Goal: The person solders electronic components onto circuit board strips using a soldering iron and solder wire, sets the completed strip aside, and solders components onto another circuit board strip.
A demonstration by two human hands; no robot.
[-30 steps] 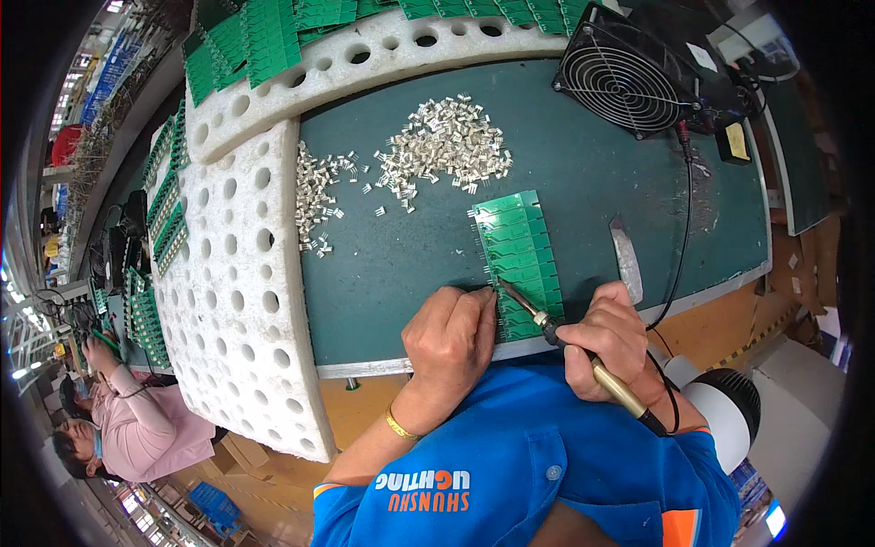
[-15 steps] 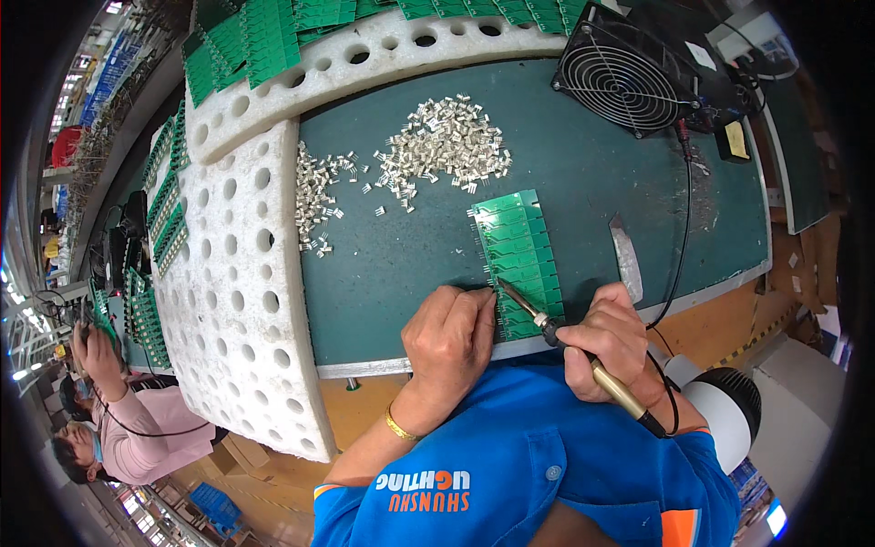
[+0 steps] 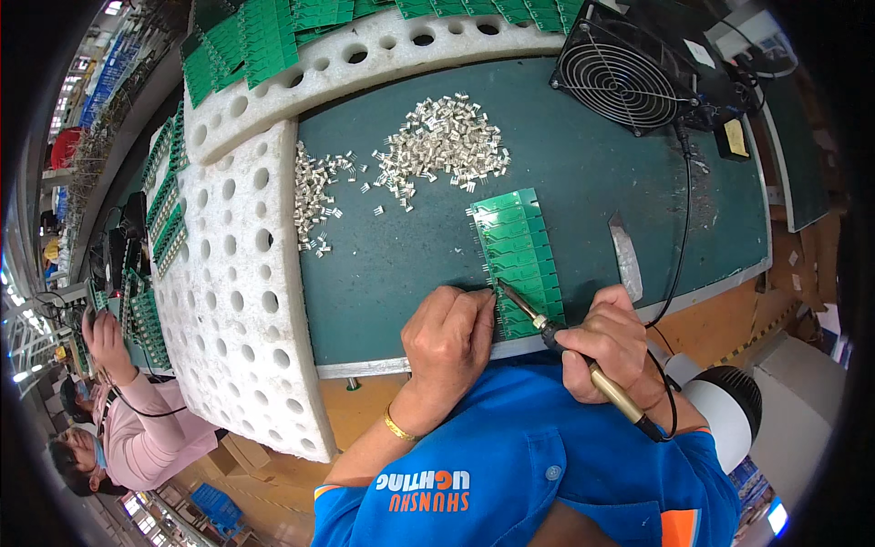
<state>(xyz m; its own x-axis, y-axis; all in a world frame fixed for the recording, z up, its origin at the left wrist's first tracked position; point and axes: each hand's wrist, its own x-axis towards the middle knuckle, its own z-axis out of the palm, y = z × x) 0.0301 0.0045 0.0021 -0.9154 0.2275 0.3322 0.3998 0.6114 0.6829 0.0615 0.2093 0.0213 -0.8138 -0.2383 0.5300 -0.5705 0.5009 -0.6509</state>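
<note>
A green circuit board panel (image 3: 519,237) lies on the green worktop (image 3: 355,301), with pins along its left edge. My left hand (image 3: 447,337) is closed at the panel's lower left edge; whatever is between its fingertips is hidden. My right hand (image 3: 606,342) grips a soldering iron (image 3: 617,387), its tip at the pin row beside my left fingertips. Above the panel lie a large heap of small white pin connectors (image 3: 442,141) and a smaller group (image 3: 314,191). A silvery metal strip (image 3: 625,260) lies right of the panel, near the iron's cable.
Perforated white foam blocks (image 3: 228,310) line the left and back, with green panels (image 3: 264,46) on the rear one. A black fan (image 3: 624,87) stands at back right. At far left a co-worker's hand (image 3: 105,346) is at other boards; their pink sleeve (image 3: 155,415) shows.
My hands and the iron stay almost still at the panel's left edge. The co-worker's hand at far left has shifted a little.
</note>
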